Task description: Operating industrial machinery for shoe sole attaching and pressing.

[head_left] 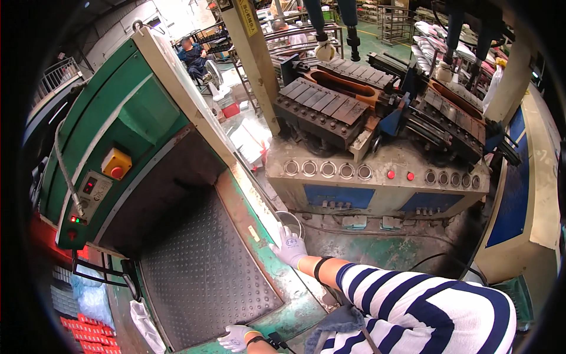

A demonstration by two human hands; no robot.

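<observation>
Both my hands wear pale grey gloves with dark bands at the wrists. My right hand rests by the worn right-hand rim of a green machine, its fingers apart and holding nothing. Down at the near edge of the same machine lies my left hand, fingers stretched out and nothing in them. Between the rims, left of my right hand, a dark dimpled mat runs back into a shadowed opening. No loose item shows on the visible mat. Just beyond my right fingertips is a thin metal ring.
A yellow box with a red push button and a control panel sit on the green hood. Ahead right stands a two-station press with clamps. Cables cross the floor. Red items lie lower left. A person sits far back.
</observation>
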